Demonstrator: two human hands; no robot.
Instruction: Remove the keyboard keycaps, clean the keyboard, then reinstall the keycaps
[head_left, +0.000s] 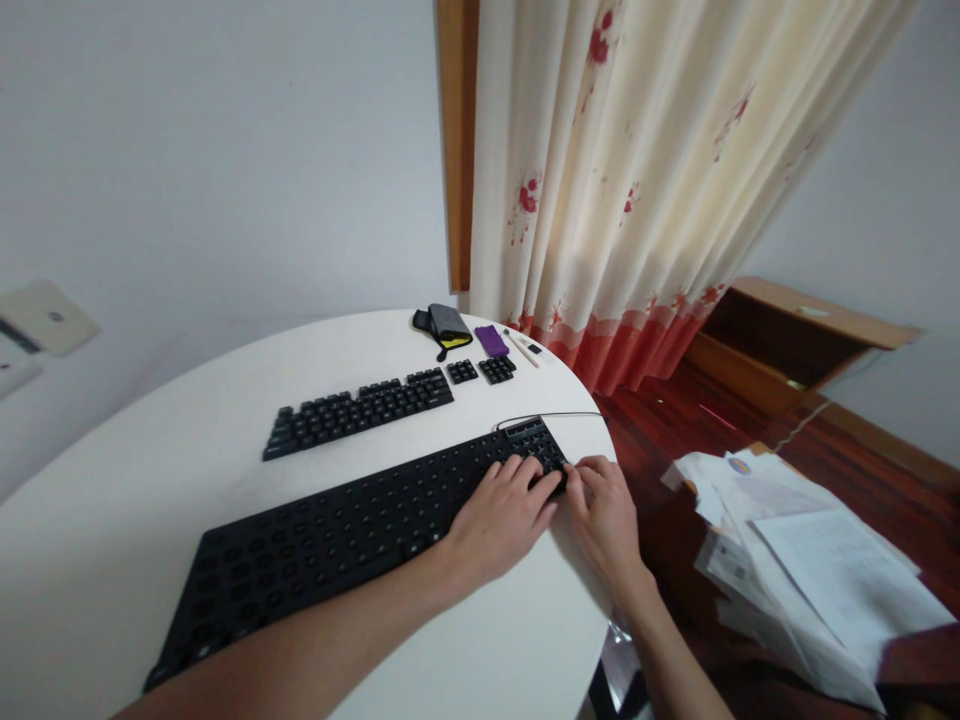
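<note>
A black keyboard base (330, 540) with most keycaps off lies across the round white table (150, 450). My left hand (501, 518) rests flat on its right end, fingers stretched over the remaining keys. My right hand (604, 512) is at the keyboard's right edge with its fingers curled against the corner; what they pinch, if anything, is hidden. Removed keycaps sit laid out in rows (358, 410) farther back, with two small blocks of keycaps (463, 372) (497, 369) to their right.
A black-and-grey pouch (447, 326), a purple cloth (492, 340) and a thin white tool (520, 348) lie at the table's far edge. The keyboard cable (547, 415) curves right. Loose papers (802, 560) lie on the dark wooden floor; a curtain (637, 180) hangs behind.
</note>
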